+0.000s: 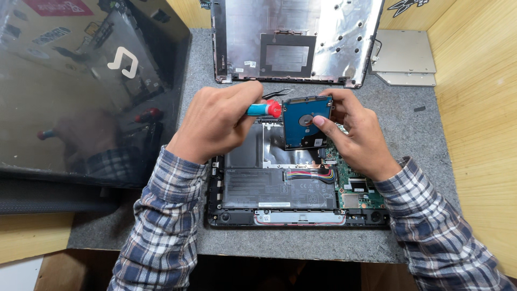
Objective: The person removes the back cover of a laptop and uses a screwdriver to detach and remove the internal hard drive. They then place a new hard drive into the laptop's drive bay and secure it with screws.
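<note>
Trouble, if it comes, comes from that small rectangular hard drive with the blue label and bare silver centre (305, 122), which the right hand (355, 134) holds up on edge above the opened black laptop base (291, 188). The thumb presses on the drive's face and the fingers curl round its far edge, so the grip is closed on the drive, but only by its rim. If those fingers relax, I judge the drive would drop straight onto the metal bay and the green circuit board (355, 191) below, and a knock like that could harm both.

The left hand (215, 124) is wrapped firmly around a screwdriver with a blue handle and red collar (264, 109), whose end points at the drive's left edge. I cannot see the tip itself. A slip there could scratch the drive's exposed underside or jab the right thumb.

Below, a bundle of multicoloured wires (315, 174) runs beside the flat black battery pack (269, 188); a falling tool could nick them.

The removed silvery bottom cover (301, 37) leans at the back of the grey felt mat (420, 129), and a slim grey optical drive (404, 56) lies well apart to the right, both out of harm's way.
</note>
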